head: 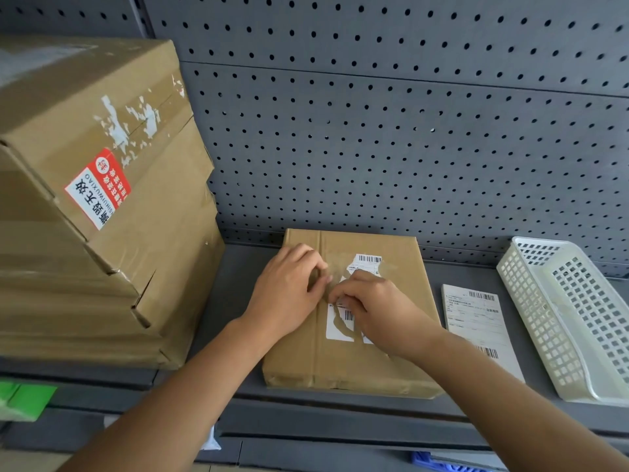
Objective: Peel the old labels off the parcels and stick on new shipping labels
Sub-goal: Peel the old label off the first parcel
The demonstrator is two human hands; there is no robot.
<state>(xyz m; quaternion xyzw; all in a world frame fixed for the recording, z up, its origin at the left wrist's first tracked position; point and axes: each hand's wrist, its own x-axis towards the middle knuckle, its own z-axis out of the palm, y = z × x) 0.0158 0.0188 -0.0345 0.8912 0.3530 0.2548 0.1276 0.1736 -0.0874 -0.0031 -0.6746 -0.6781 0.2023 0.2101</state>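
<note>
Head: left hand (289, 284), right hand (374, 310) pinch one label (340, 324).

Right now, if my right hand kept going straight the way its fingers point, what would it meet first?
Your left hand: the right hand points leftward across the flat brown cardboard parcel, pinching the torn white label, and the left fingertips sit directly ahead, apparently almost touching.

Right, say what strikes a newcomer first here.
At centre, the right hand pinches the torn old label on a flat parcel, the left hand curled beside it. A tall stack of boxes with a red-and-white sticker looms left; new labels and a white basket lie right.
</note>
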